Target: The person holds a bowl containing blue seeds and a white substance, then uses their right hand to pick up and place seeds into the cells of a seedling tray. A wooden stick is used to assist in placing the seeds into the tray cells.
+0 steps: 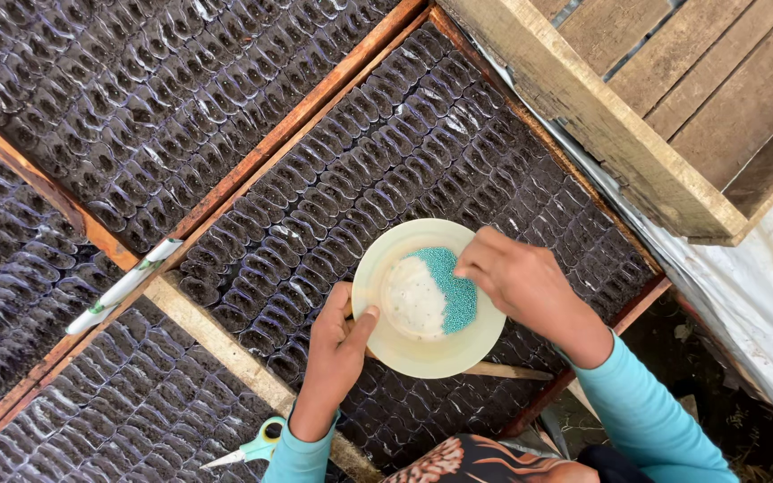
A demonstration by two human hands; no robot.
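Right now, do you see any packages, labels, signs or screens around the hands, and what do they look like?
No signs or screens.
Wrapped tube: lies along the wooden frame rail, left of the left hand; long, white with green marks, possibly a label.
Shallow bowl: cream, round, unmarked, holding teal pellets under the right hand.

My one camera sits on my head and looks almost straight down, close over my left hand [337, 353] and right hand [516, 282]. Dark seedling trays [342, 170] fill most of the frame; the wooden crate [664, 98] upper right is perhaps slightly nearer the lens.
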